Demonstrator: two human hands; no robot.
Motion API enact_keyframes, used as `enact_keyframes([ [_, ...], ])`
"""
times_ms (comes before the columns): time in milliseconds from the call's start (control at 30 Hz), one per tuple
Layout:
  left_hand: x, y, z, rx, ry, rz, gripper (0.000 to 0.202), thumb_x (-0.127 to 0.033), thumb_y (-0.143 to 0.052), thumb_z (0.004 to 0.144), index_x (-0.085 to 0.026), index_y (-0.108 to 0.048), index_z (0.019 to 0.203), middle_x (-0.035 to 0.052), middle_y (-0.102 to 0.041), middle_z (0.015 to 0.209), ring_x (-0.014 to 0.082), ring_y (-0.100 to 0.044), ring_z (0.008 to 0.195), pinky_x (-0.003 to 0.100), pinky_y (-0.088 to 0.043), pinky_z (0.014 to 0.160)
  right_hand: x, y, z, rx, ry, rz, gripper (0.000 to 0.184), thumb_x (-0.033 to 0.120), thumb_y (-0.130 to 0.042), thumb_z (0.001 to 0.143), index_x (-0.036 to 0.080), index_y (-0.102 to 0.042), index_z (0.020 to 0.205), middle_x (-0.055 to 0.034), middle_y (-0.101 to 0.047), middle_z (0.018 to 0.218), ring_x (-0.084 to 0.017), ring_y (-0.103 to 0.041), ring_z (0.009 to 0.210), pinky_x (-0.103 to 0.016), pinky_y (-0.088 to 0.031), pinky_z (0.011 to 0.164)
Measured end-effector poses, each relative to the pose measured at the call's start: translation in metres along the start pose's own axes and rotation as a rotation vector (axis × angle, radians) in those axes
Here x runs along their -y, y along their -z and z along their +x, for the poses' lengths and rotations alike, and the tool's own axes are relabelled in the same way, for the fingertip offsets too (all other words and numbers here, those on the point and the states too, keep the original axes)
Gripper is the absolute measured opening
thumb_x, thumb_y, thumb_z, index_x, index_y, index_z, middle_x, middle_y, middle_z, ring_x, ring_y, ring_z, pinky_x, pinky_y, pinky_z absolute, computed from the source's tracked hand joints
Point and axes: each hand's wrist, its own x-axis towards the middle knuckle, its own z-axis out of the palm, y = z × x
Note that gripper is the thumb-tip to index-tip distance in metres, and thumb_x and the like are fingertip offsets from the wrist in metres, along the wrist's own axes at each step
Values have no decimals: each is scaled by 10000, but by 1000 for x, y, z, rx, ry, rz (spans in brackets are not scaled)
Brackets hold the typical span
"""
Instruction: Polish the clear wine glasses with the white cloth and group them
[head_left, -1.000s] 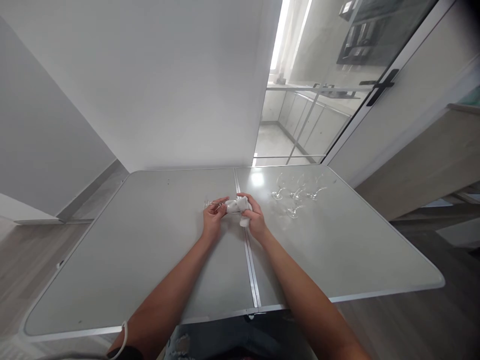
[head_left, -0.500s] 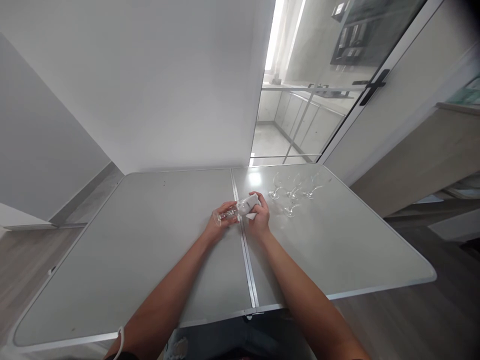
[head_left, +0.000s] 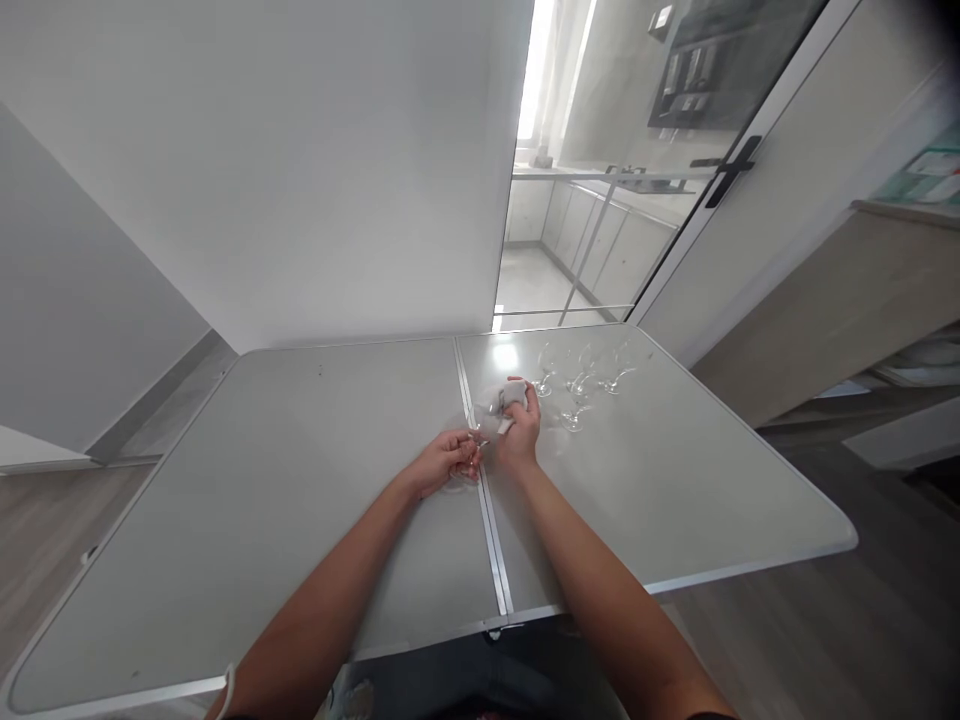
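Observation:
Between my hands, over the table's middle seam, is a clear stemmed wine glass (head_left: 487, 420), tilted with its bowl up and to the right. My left hand (head_left: 450, 460) is closed around the stem, near the foot. A white cloth (head_left: 513, 394) is bunched in my right hand (head_left: 523, 425), whose fingers are wrapped round it beside the bowl. Whether the cloth touches the glass is hard to make out. To the right of my right hand, several clear stemmed glasses (head_left: 574, 418) stand upright on the table.
A pale folding table (head_left: 315, 560) with a metal rim lies under my arms, split by a metal seam (head_left: 491, 545). Behind it rise a white wall (head_left: 337, 180) and a glass door with a black handle (head_left: 731, 170). Wooden shelving (head_left: 855, 290) stands at the right.
The glass has turned from nearly level to a steeper tilt, its foot now lower. My left hand has moved slightly down with the stem. The cloth has come off the bowl's inside toward its edge.

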Motion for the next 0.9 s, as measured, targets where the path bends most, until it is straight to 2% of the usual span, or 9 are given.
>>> enact_keyframes([
  [133, 1, 6, 5, -154, -169, -53, 414, -536, -733, 836, -132, -715, 924, 2, -515, 651, 134, -589, 646, 267, -506, 681, -3, -1, 4, 63, -158, 117, 289, 234, -556, 670, 248, -559, 959, 17, -547, 778, -149, -519, 665, -254, -426, 578],
  [233, 2, 8, 6, -208, -216, -81, 442, -587, -714, 828, -147, -676, 832, -9, -481, 638, 146, -592, 654, 298, -520, 711, -4, -5, -3, 331, -437, 129, 199, 373, -542, 748, 228, -571, 881, -16, -569, 717, -189, -552, 626, -272, -405, 486],
  [300, 3, 8, 6, -215, -241, -88, 444, -596, -716, 821, -158, -642, 805, -19, -473, 644, 130, -552, 594, 322, -529, 700, -1, -8, -9, 465, -558, 133, 345, 516, -489, 817, 212, -611, 923, -46, -599, 710, -221, -588, 634, -285, -399, 452],
  [400, 2, 8, 5, -235, -279, -108, 431, -586, -706, 834, -169, -610, 782, -36, -440, 619, 112, -494, 530, 331, -532, 665, 5, -11, -12, 472, -512, 180, 505, 621, -433, 877, 209, -637, 1087, -57, -651, 787, -222, -614, 651, -299, -431, 467],
  [533, 1, 8, 5, -210, -248, -101, 421, -568, -704, 842, -163, -609, 785, -34, -434, 623, 104, -483, 518, 320, -535, 642, 7, -10, -12, 378, -393, 199, 479, 531, -619, 864, 278, -576, 1268, 0, -667, 845, -172, -606, 615, -287, -477, 521],
  [600, 0, 7, 5, -144, -182, -99, 425, -568, -718, 829, -160, -605, 789, -36, -426, 617, 101, -478, 506, 321, -537, 629, 3, -8, -11, 391, -446, 161, 482, 569, -654, 850, 274, -597, 1226, 9, -656, 786, -167, -594, 584, -280, -473, 506],
  [700, -2, 9, 1, -54, -81, -147, 431, -572, -726, 819, -163, -592, 788, -54, -367, 585, 88, -424, 469, 313, -527, 588, -5, -4, -10, 451, -570, 106, 532, 710, -582, 840, 205, -667, 983, -27, -630, 674, -198, -587, 583, -289, -451, 462],
  [767, -4, 11, -2, -3, -27, -179, 438, -574, -718, 824, -164, -579, 756, -63, -331, 574, 76, -374, 449, 306, -516, 563, -9, -3, -7, 448, -563, 110, 505, 698, -597, 830, 199, -661, 869, -43, -638, 675, -211, -594, 621, -299, -461, 476],
  [900, -6, 12, -6, 70, 22, -169, 465, -578, -689, 846, -168, -544, 683, -60, -316, 568, 72, -349, 440, 300, -500, 544, -11, -2, -2, 441, -542, 166, 428, 639, -629, 821, 213, -642, 859, -39, -669, 766, -211, -610, 667, -309, -485, 517],
])
